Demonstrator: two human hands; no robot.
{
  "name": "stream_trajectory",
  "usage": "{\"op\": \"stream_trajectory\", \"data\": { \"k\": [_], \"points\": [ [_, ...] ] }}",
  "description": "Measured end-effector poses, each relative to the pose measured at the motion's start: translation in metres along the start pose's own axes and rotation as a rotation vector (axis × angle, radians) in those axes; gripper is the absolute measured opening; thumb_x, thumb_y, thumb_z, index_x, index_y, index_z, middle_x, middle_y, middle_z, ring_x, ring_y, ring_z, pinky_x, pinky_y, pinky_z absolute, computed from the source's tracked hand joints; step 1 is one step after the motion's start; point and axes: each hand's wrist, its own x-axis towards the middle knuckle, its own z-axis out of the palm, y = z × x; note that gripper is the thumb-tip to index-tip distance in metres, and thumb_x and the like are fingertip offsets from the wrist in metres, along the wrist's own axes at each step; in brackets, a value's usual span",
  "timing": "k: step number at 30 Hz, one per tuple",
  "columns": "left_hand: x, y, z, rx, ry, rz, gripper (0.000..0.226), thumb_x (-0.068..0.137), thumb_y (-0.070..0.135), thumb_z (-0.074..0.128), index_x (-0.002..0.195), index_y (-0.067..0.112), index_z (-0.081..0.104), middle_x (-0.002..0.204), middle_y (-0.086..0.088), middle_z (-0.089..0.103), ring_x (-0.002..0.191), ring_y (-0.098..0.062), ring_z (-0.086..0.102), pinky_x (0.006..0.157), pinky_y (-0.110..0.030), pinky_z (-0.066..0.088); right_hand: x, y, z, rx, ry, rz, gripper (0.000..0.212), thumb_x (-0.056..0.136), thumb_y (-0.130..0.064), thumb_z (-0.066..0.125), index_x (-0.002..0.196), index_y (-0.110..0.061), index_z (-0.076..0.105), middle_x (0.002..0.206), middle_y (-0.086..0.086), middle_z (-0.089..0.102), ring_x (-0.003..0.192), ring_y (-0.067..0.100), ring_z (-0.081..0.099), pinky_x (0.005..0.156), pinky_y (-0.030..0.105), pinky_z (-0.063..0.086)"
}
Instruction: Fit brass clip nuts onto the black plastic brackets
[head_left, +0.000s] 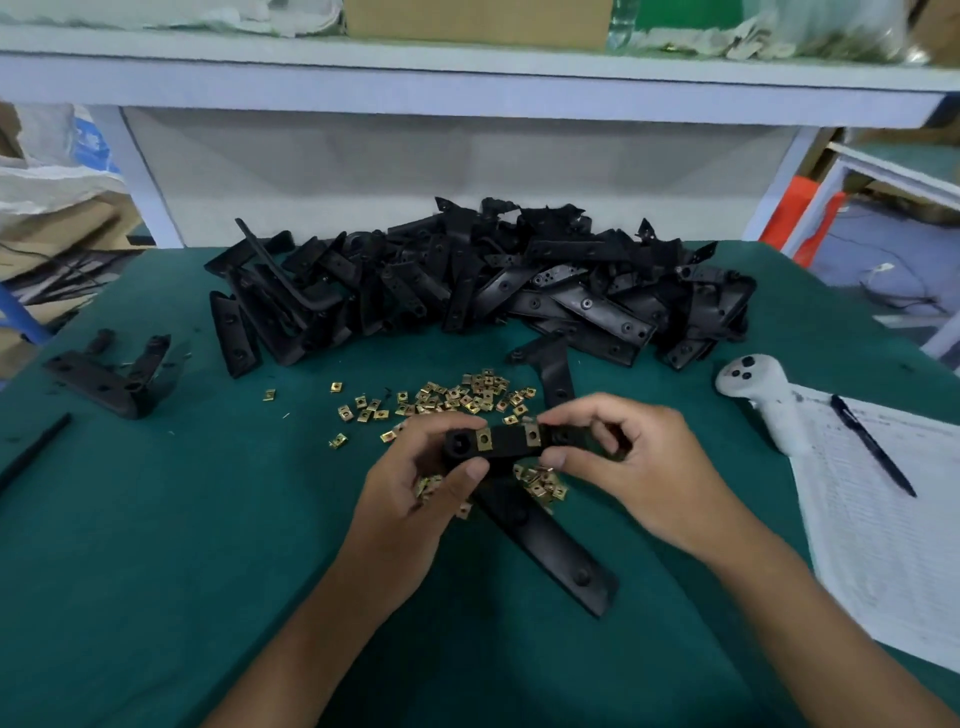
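Both hands hold one black plastic bracket (511, 446) above the green table, its short arm level between them and its long arm (550, 545) slanting down toward me. My left hand (415, 483) grips the bracket's left end and also cups several brass nuts in its palm. My right hand (623, 457) pinches the right end. Two brass clip nuts (484, 439) sit on the short arm, one left and one right. Loose brass clip nuts (457, 397) lie scattered just beyond my hands, with a few more under the bracket.
A large heap of black brackets (483, 280) fills the back of the green table (156, 545). Two brackets (111, 374) lie apart at the left. A white controller (763, 400), a paper sheet (893, 519) and a pen (872, 444) lie at the right. A shelf frame stands behind.
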Motion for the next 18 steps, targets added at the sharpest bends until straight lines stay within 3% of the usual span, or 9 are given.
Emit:
{"op": "stream_trajectory", "data": {
  "k": [2, 6, 10, 14, 18],
  "points": [
    [-0.001, 0.014, 0.015, 0.074, -0.037, 0.047, 0.022, 0.090, 0.046, 0.061, 0.111, 0.054, 0.060, 0.107, 0.023, 0.067, 0.093, 0.002, 0.064, 0.075, -0.009, 0.046, -0.017, -0.013, -0.024, -0.166, 0.067, -0.056, 0.023, 0.080, -0.053, 0.074, 0.101, -0.043, 0.071, 0.070, -0.030, 0.054, 0.060, 0.005, 0.042, 0.057, 0.012, 0.031],
    [-0.001, 0.042, 0.074, 0.169, -0.204, 0.189, 0.023, 0.092, 0.046, 0.059, 0.115, 0.048, 0.058, 0.118, 0.026, 0.061, 0.114, 0.000, 0.058, 0.089, -0.016, 0.046, -0.086, -0.026, -0.080, -0.315, 0.239, 0.052, 0.026, 0.077, -0.055, 0.071, 0.101, -0.045, 0.070, 0.073, -0.024, 0.052, 0.065, 0.010, 0.044, 0.060, 0.014, 0.032],
    [-0.017, 0.065, 0.165, 0.152, -0.419, 0.344, 0.024, 0.090, 0.041, 0.064, 0.115, 0.039, 0.062, 0.116, 0.023, 0.057, 0.114, -0.008, 0.055, 0.094, -0.019, 0.040, -0.184, -0.033, -0.134, -0.453, 0.415, 0.235, 0.024, 0.074, -0.046, 0.074, 0.098, -0.042, 0.071, 0.068, -0.023, 0.051, 0.060, 0.004, 0.040, 0.058, 0.012, 0.030],
    [-0.053, 0.078, 0.255, 0.089, -0.605, 0.434, 0.024, 0.087, 0.043, 0.065, 0.110, 0.039, 0.063, 0.111, 0.024, 0.055, 0.107, -0.005, 0.055, 0.096, -0.025, 0.040, -0.282, -0.041, -0.171, -0.545, 0.552, 0.471, 0.028, 0.071, -0.044, 0.079, 0.098, -0.039, 0.073, 0.064, -0.006, 0.053, 0.057, 0.007, 0.039, 0.055, 0.025, 0.034],
    [-0.091, 0.087, 0.314, 0.050, -0.730, 0.499, 0.025, 0.085, 0.046, 0.065, 0.109, 0.041, 0.061, 0.109, 0.026, 0.055, 0.104, -0.003, 0.053, 0.093, -0.027, 0.042, -0.353, -0.057, -0.186, -0.629, 0.597, 0.650, 0.027, 0.071, -0.047, 0.076, 0.097, -0.041, 0.072, 0.077, -0.025, 0.060, 0.063, 0.007, 0.047, 0.059, 0.013, 0.034]
  ]
}}
